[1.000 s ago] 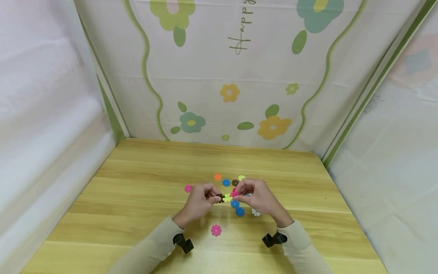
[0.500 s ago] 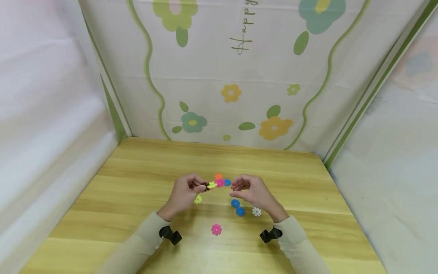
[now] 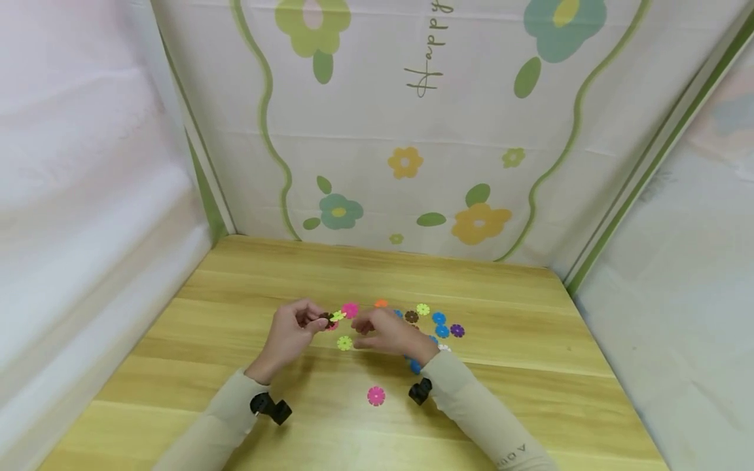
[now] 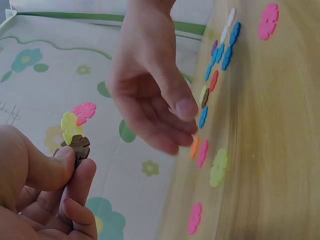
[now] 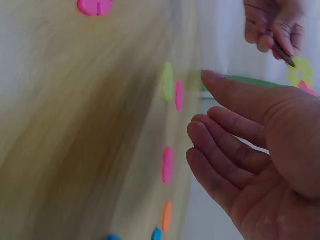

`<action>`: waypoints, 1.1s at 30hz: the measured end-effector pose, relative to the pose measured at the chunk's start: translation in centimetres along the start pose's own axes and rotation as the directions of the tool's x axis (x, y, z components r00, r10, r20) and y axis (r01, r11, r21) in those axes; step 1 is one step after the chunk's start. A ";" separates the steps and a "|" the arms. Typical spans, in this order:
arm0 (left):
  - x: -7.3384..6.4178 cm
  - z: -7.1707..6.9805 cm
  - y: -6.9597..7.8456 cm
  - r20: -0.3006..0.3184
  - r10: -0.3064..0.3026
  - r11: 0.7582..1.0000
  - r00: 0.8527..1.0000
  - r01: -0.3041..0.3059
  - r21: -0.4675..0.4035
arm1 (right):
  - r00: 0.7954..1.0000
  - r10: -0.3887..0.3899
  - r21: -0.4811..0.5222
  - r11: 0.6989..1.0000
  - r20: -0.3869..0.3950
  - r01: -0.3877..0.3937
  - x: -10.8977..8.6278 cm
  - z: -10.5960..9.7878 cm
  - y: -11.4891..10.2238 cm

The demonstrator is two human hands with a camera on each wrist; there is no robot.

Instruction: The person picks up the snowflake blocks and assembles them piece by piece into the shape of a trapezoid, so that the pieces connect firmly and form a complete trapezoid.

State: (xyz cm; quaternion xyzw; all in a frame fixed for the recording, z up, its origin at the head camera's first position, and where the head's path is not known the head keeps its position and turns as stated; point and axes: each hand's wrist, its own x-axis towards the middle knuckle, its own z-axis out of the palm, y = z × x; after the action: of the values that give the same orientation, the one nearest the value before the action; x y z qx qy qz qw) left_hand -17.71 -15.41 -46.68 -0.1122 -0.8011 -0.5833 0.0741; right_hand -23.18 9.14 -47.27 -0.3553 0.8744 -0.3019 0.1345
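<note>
My left hand point(image 3: 288, 335) pinches a brown notched plastic disc point(image 4: 79, 148) between thumb and fingers, held above the table. Joined to that disc are a yellow-green disc point(image 4: 69, 127) and a pink disc point(image 4: 85, 114), making a short chain. My right hand point(image 3: 385, 331) hovers to the right of the chain, fingers loosely bent, nothing in its grasp. In the right wrist view its thumb and fingers stand apart. Below the hands, a loose yellow-green disc point(image 3: 344, 343) lies flat on the wooden table point(image 3: 265, 275).
A single pink disc point(image 3: 376, 396) lies nearer the table's front. Behind and right of my right hand are an orange disc point(image 3: 381, 303), a second brown disc point(image 3: 412, 316), several blue discs point(image 3: 438, 318) and a purple disc point(image 3: 457, 331). A printed curtain point(image 3: 365, 104) hangs behind the table.
My right hand has let go of the pink disc on the chain and moved left. My left hand has carried the chain to the left, uncovering the loose yellow-green disc.
</note>
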 end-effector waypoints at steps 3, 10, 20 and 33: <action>-0.1 0.0 -0.1 0.002 0.004 1.000 1.000 -0.004 -0.007 | 1.000 -0.012 -0.080 0.997 0.024 0.014 1.4 1.2 -0.2; -0.1 0.2 0.0 0.001 -0.010 1.000 1.000 0.010 -0.016 | 1.000 -0.001 -0.178 0.984 0.023 0.005 2.8 2.7 -0.4; -0.4 0.6 -0.1 0.005 -0.003 0.999 1.000 0.003 -0.033 | 0.998 0.054 0.023 0.998 -0.022 -0.054 1.2 1.5 -0.1; -0.6 1.3 0.4 0.051 -0.033 0.999 0.998 0.035 -0.037 | 0.971 0.060 0.149 0.989 -0.231 -0.025 -3.2 -3.1 1.1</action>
State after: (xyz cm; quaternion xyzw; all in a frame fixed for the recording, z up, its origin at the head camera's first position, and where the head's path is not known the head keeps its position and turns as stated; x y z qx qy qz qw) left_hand -17.00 -14.09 -46.92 -0.1148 -0.7931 -0.5967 0.0416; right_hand -22.87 13.40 -45.50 -0.2875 0.8673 -0.4015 0.0621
